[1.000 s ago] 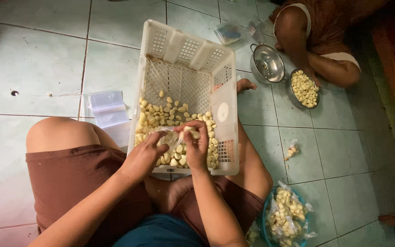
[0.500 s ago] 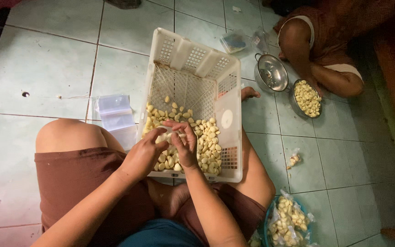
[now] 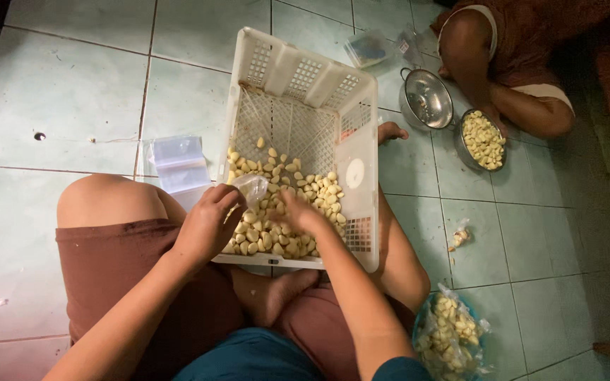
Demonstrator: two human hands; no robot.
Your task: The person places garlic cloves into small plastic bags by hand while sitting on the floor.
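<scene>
A white plastic crate [image 3: 361,127] sits tilted between my knees, its low end full of peeled garlic cloves [image 3: 277,212]. My left hand [image 3: 210,222] holds a small clear plastic bag [image 3: 250,187] open over the cloves. My right hand [image 3: 301,215] lies on the pile beside the bag, fingers curled among the cloves; whether it grips any is hidden.
A stack of clear bags [image 3: 178,166] lies on the tiled floor left of the crate. Filled bags of garlic sit in a blue bowl [image 3: 450,335] by my right knee. Another person [image 3: 510,63] sits far right with a metal bowl of cloves [image 3: 483,140] and an empty one [image 3: 427,99].
My hands, close together at the crate's near edge before, have parted: the left lifted the bag, the right moved onto the cloves. The view shifted slightly.
</scene>
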